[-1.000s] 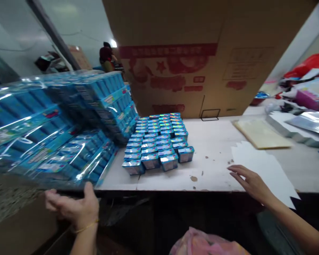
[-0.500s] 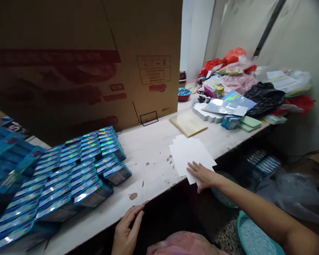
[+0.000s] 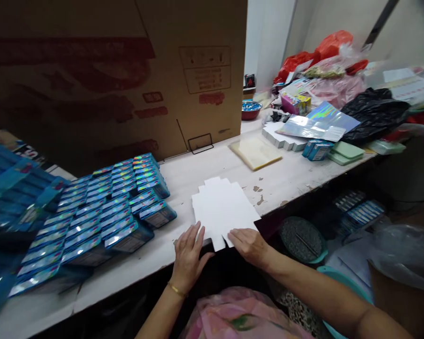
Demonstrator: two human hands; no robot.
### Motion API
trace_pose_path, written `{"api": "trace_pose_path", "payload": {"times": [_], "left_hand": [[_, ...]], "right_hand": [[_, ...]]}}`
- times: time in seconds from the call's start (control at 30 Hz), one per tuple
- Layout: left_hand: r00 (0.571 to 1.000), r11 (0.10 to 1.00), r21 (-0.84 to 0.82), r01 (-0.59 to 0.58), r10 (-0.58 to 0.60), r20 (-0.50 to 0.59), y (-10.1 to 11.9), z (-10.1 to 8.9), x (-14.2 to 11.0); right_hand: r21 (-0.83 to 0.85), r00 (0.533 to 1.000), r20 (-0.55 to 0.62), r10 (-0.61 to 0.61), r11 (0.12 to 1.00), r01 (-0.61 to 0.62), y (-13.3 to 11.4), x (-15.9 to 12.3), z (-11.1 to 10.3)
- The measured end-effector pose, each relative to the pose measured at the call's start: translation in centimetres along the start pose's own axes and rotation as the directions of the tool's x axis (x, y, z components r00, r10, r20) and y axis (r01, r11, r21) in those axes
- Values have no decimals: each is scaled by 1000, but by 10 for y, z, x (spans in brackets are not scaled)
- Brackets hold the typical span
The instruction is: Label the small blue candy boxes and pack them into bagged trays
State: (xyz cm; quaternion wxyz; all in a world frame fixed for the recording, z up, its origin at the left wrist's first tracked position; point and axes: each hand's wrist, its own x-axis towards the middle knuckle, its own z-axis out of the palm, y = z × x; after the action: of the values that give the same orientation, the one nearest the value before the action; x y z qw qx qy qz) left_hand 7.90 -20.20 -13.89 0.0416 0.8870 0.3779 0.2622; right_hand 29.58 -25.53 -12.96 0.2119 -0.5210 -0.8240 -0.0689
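At table edge (image 3: 141,268), white card blank (image 3: 226,202) flanked by left hand (image 3: 188,252), loosely spread, right hand (image 3: 249,245), half-curled; holds unclear; overhanging flap (image 3: 219,243) could be creased by pressing.

Takes in a white wall section (image 3: 270,37) beyond the big brown carton (image 3: 208,28), then a pale grey wall (image 3: 342,16) at the right, crossed near the top by a slanting dark strip (image 3: 380,23). Includes a long white worktable (image 3: 176,172), scuffed with brown patches (image 3: 260,200) near the front edge. Drops into deep shadow beneath, with just a little speckled floor (image 3: 298,306) showing, while looking evenly, softly lit above.
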Motion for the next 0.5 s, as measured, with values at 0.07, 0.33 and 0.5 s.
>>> {"api": "trace_pose_path", "payload": {"times": [0.07, 0.33, 0.5], "left_hand": [[994, 999, 37, -32, 28, 102, -11, 8, -2], [988, 978, -196, 73, -44, 146, -39, 21, -15], [971, 993, -20, 114, -107, 214, -16, -5, 12]], "right_hand": [[10, 998, 53, -42, 999, 42, -22, 15, 18], [94, 997, 70, -45, 995, 38, -25, -4, 41], [200, 994, 85, -63, 979, 45, -15, -9, 46]]}}
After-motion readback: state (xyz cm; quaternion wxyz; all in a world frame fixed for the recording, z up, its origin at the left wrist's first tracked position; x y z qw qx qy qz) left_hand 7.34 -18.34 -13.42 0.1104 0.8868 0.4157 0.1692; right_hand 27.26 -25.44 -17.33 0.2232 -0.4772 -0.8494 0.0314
